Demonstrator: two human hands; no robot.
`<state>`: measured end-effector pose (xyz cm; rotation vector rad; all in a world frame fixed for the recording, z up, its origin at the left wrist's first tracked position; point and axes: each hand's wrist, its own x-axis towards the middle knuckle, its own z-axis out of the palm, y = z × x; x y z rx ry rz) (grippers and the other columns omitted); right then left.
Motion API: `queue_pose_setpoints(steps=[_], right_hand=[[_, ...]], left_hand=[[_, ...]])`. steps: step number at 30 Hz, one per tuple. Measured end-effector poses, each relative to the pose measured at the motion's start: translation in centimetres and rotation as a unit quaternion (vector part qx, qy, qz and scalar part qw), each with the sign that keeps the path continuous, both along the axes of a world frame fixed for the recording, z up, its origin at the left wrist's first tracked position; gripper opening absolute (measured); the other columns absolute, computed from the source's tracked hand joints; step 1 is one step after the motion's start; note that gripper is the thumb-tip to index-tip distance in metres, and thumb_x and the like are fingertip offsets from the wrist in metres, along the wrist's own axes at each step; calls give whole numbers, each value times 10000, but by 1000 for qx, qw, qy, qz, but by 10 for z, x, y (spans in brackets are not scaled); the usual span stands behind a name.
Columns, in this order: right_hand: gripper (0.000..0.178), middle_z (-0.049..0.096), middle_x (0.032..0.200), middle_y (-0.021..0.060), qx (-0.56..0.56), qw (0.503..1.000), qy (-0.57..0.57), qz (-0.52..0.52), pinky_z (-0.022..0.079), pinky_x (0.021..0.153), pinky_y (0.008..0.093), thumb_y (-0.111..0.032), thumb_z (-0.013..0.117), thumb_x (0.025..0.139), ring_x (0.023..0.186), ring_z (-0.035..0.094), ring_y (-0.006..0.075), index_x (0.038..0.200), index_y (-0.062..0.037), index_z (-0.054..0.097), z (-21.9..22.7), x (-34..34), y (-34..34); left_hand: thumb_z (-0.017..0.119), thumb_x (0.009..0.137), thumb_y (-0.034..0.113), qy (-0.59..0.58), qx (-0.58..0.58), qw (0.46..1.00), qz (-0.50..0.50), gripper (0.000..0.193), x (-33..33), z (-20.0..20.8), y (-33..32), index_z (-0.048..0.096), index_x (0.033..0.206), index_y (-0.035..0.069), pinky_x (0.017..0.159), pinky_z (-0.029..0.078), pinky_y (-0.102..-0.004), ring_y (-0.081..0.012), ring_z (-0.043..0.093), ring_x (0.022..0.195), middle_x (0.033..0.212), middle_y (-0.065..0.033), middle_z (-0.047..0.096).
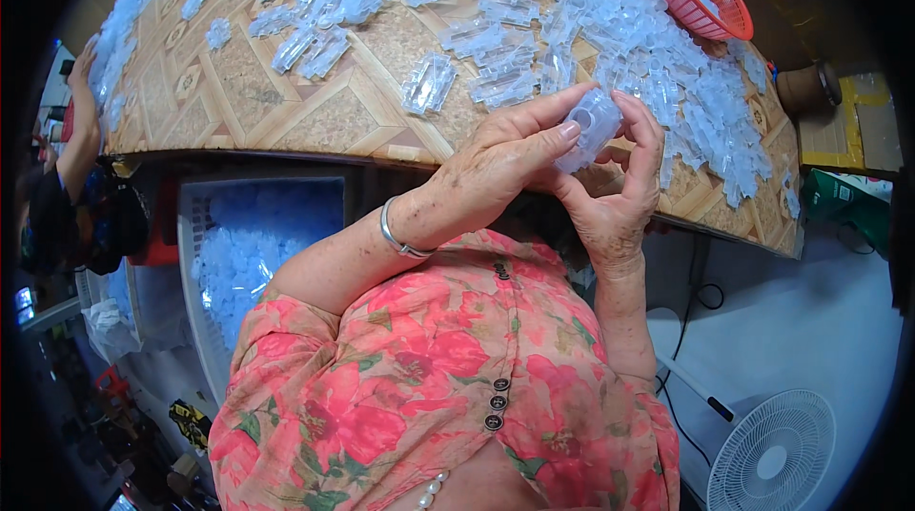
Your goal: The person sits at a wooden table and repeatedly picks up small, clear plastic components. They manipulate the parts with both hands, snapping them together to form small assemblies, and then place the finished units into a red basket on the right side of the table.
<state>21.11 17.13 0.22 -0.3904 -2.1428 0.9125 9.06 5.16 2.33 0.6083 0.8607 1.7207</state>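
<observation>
Between my two hands, just over the table's near edge, is a clear plastic piece (596, 134) with a round ring-shaped opening facing up. My left hand (500, 149) is closed on it from the left, thumb lying along its near side. From the right, my right hand (620, 192) grips the same piece with bent fingers and thumb. Part of the piece is hidden by the fingers. Beyond my hands, many similar clear plastic pieces (620, 30) lie heaped on the wood-patterned table (248, 96). One flat clear piece (429, 84) lies apart, left of the heap.
A red plastic basket (710, 10) holding clear parts stands at the far right. Below the table on my left is a white crate (195, 235) filled with clear pieces. A white fan (772, 454) stands at lower right. Another person's arm (81, 130) rests at the table's left end.
</observation>
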Motion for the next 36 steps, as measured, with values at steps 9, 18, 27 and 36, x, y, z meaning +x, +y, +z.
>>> queue_pose_setpoints(steps=[9, 18, 27, 36], right_hand=[[920, 536, 1410, 109, 17, 1000, 17, 4, 509, 806, 306, -211, 963, 613, 1142, 577, 223, 1400, -83, 504, -9, 0, 0], [927, 531, 1417, 122, -15, 999, 33, 22, 518, 860, 330, -215, 964, 623, 1242, 557, 254, 1408, -71, 494, -12, -1, 2], [883, 560, 1391, 149, 57, 996, 60, 22, 537, 858, 344, -204, 948, 645, 1222, 574, 283, 1388, -67, 490, -16, -2, 5], [852, 557, 1384, 167, 39, 995, 82, 39, 541, 895, 351, -149, 935, 674, 1219, 579, 292, 1387, -66, 476, -17, -4, 1]], left_hand=[[533, 1052, 212, 11, -5, 1000, 3, 591, -3, -6, 0, 322, 1588, 82, 959, 541, -302, -195, 615, 1230, 1403, -120, 562], [557, 1052, 258, 6, -6, 1000, -26, 586, -5, -7, 0, 360, 1576, 83, 1078, 462, -363, -226, 532, 1314, 1471, -119, 500], [536, 1064, 252, 45, 1, 999, -6, 561, -2, -10, 2, 373, 1568, 69, 1105, 431, -349, -201, 510, 1320, 1487, -106, 481], [503, 1077, 252, 114, 56, 992, 15, 566, 1, -21, 4, 345, 1568, 20, 1165, 353, -351, -194, 459, 1366, 1538, -88, 430]])
